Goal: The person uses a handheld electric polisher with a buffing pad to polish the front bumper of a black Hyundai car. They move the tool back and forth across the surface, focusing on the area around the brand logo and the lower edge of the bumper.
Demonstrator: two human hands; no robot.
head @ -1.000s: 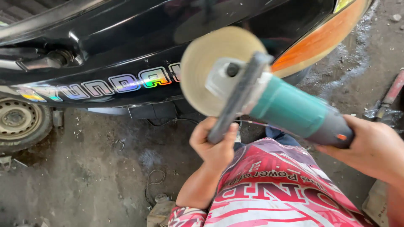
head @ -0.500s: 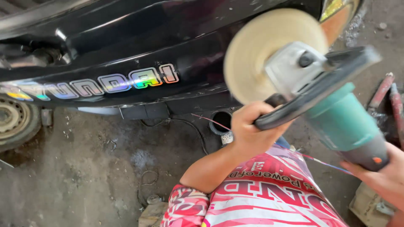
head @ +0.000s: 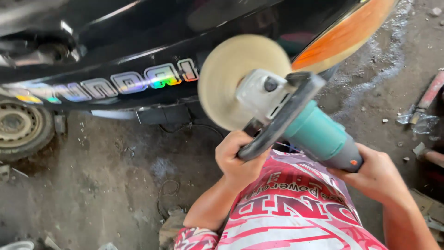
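I hold a teal and grey electric polisher point(head: 319, 136) in both hands. My left hand point(head: 238, 159) grips its black loop handle point(head: 282, 115). My right hand point(head: 377, 176) holds the rear of the body. Its round cream buffing pad point(head: 226, 78) is blurred and sits close against the glossy black scooter side panel point(head: 138, 51), which carries shiny rainbow lettering. An orange lamp lens point(head: 347, 34) lies just right of the pad. Whether the pad touches the panel cannot be told.
A small wheel point(head: 18, 127) stands at the left on the dirty concrete floor point(head: 101, 185). A cable loop point(head: 169, 190) lies on the floor below the panel. Scraps and a reddish bar point(head: 430, 95) lie at the right edge. My red and white shorts point(head: 291, 213) fill the bottom.
The polisher swung right and up, then came back left and down toward the panel's lettered end. Both hands kept their grip throughout.
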